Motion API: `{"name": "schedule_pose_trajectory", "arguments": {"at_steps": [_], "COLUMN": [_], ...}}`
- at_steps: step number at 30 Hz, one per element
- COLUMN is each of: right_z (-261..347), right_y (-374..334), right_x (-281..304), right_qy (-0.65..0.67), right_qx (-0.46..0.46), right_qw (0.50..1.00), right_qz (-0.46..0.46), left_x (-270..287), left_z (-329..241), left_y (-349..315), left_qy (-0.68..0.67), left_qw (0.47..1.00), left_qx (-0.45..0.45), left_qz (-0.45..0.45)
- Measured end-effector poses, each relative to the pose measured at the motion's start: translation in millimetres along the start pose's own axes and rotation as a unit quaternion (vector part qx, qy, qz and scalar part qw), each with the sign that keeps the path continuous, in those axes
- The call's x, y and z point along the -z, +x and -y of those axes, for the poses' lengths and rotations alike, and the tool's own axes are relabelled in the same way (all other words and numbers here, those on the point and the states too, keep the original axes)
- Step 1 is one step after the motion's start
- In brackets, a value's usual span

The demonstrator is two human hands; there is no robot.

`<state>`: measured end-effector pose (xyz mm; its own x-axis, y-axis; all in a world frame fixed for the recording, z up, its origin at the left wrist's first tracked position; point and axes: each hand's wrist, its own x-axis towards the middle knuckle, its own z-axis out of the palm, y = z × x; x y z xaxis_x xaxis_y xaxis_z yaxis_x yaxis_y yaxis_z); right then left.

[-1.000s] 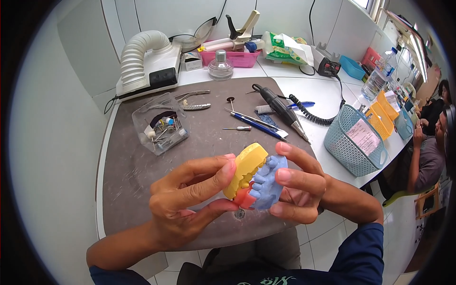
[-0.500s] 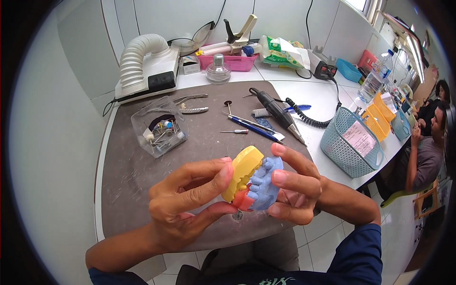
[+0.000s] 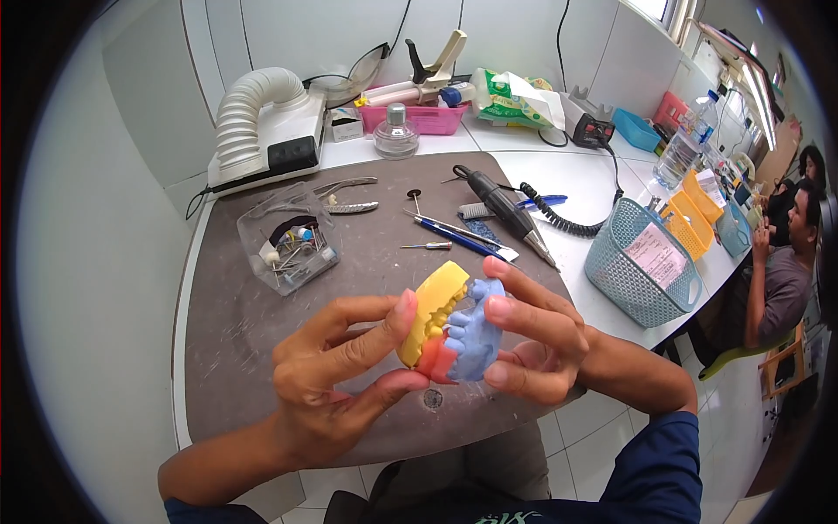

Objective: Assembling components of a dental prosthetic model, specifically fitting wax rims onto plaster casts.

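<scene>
Above the front of the brown work board, a yellow dental cast (image 3: 439, 293) and a blue dental cast (image 3: 476, 345) are held with their teeth facing each other. Pink wax-like material (image 3: 434, 360) lies between them at the lower end. My left hand (image 3: 336, 371) is closed on the yellow cast, fingertips on its outer side and thumb below, near the pink part. The fingers of my right hand (image 3: 546, 341) grip the blue cast from the right; its thumb is mostly hidden. A gap shows between the casts' upper ends.
Behind the casts lie a handpiece (image 3: 506, 210), a blue pen-like tool (image 3: 458, 236) and pliers (image 3: 353, 208). An open clear box of burs (image 3: 297, 240) stands left. A glass spirit bottle (image 3: 397, 135) is at the back, a blue basket (image 3: 642, 262) at right. Another person (image 3: 777, 279) sits far right.
Both casts have shifted slightly left with my hands. The blue cast has turned a little, and a wider gap shows between the two rows of teeth.
</scene>
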<state>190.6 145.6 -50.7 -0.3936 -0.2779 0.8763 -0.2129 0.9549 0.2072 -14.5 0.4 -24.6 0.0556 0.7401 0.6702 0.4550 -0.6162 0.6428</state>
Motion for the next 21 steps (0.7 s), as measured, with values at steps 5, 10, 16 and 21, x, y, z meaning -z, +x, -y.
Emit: {"name": "schedule_pose_trajectory", "arguments": {"at_steps": [5,10,16,21], "right_z": [-3.1,-2.4,-4.0,-4.1], "right_y": [5.4,14.0,17.7,14.5], "right_x": [4.7,8.8,6.9,2.2], "right_qy": [0.046,0.086,0.11,0.109], "right_qx": [-0.051,-0.171,-0.278,-0.312], "right_qw": [0.997,0.977,0.94,0.925], "right_qz": [0.047,0.099,0.163,0.186], "left_x": [-1.1,-2.0,-2.9,-3.8], "left_z": [7.5,11.5,20.0,23.3], "left_y": [-3.0,4.9,6.8,7.0], "left_qy": [-0.076,-0.259,-0.299,-0.35], "left_qw": [0.994,0.931,0.892,0.852], "left_qx": [0.074,0.258,0.339,0.388], "left_qz": [-0.005,-0.001,-0.001,-0.019]}}
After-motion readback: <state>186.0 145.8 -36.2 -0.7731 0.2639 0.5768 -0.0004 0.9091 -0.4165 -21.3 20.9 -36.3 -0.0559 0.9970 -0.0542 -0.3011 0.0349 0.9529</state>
